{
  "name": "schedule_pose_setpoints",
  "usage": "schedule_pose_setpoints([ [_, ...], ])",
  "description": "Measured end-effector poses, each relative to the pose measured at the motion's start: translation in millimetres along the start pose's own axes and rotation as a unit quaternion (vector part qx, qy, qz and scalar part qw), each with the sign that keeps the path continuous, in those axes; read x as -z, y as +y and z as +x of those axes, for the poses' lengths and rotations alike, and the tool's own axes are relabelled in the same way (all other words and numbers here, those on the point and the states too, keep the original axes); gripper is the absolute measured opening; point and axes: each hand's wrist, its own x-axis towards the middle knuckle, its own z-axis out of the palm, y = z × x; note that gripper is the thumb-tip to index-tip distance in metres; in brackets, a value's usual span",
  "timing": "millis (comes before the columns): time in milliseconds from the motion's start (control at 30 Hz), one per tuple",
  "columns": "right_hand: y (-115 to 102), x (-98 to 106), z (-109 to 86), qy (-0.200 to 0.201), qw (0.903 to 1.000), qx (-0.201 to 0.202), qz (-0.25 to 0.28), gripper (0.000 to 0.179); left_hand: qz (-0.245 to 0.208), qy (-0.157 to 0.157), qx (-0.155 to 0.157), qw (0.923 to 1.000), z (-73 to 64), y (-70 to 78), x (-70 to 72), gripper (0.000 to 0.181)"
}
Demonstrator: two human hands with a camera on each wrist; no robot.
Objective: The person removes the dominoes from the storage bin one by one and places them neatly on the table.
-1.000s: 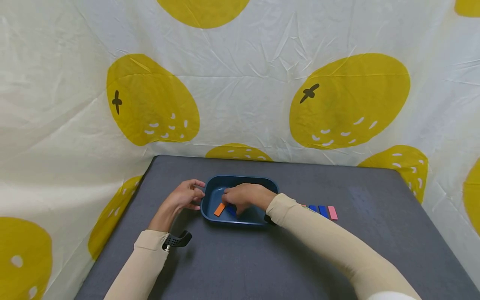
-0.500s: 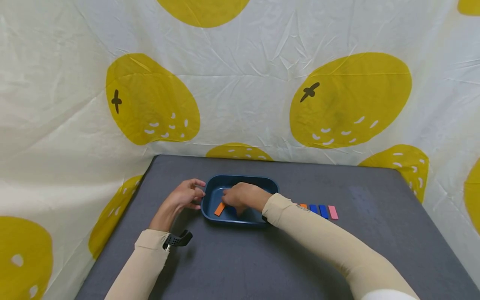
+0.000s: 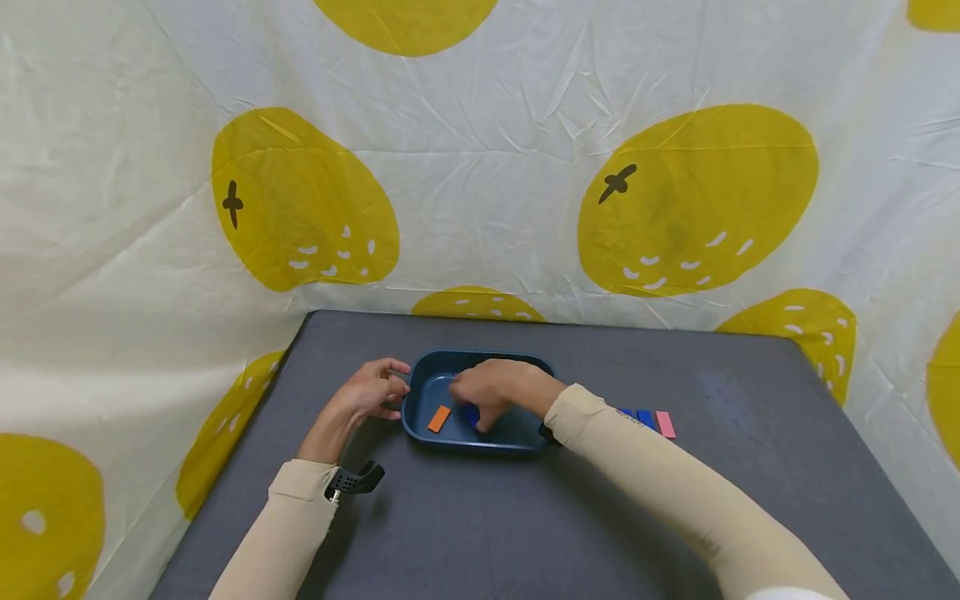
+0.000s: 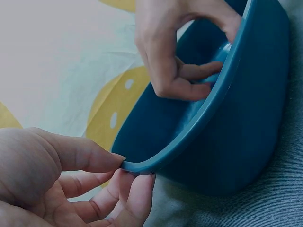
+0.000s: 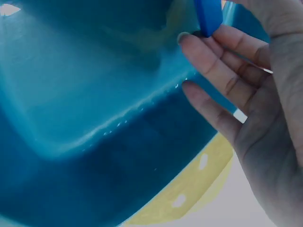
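Observation:
My left hand [image 3: 369,390] pinches the left rim of a dark blue plastic tub [image 3: 480,447], thumb on top and fingers under the lip, as the left wrist view shows up close. Inside the tub, my right hand [image 3: 495,389] grips a small flat blue block [image 5: 208,16] between thumb and fingers; only its edge shows in the head view. To the left of that hand, an orange block [image 3: 439,419] lies on the tub floor. In the left wrist view the right hand's fingertips [image 4: 203,90] reach down past the rim.
Right of the tub, a blue block [image 3: 646,418] and a pink block [image 3: 665,424] lie in a row on the grey table [image 3: 465,533], partly behind the right sleeve [image 3: 637,467]. A white cloth [image 3: 480,225] with yellow fruit shapes hangs behind.
The right hand has shifted slightly right and lifted a little with the blue block, leaving the orange block in full view. The left hand stays at the rim.

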Motion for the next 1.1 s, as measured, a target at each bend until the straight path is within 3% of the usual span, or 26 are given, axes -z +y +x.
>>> schedule_pose_setpoints([
  [333, 13.7, -3.1, -32.6, 0.067, 0.997, 0.006, 0.037, 0.042, 0.003, 0.004, 0.001, 1.0, -2.1, 3.8, -1.5, 0.04],
  [1100, 39.0, -17.0, -109.1, 0.163, 0.9805, -0.022, 0.107, 0.037, 0.009, 0.007, 0.005, 0.9999, -4.6, 3.2, -2.1, 0.04],
])
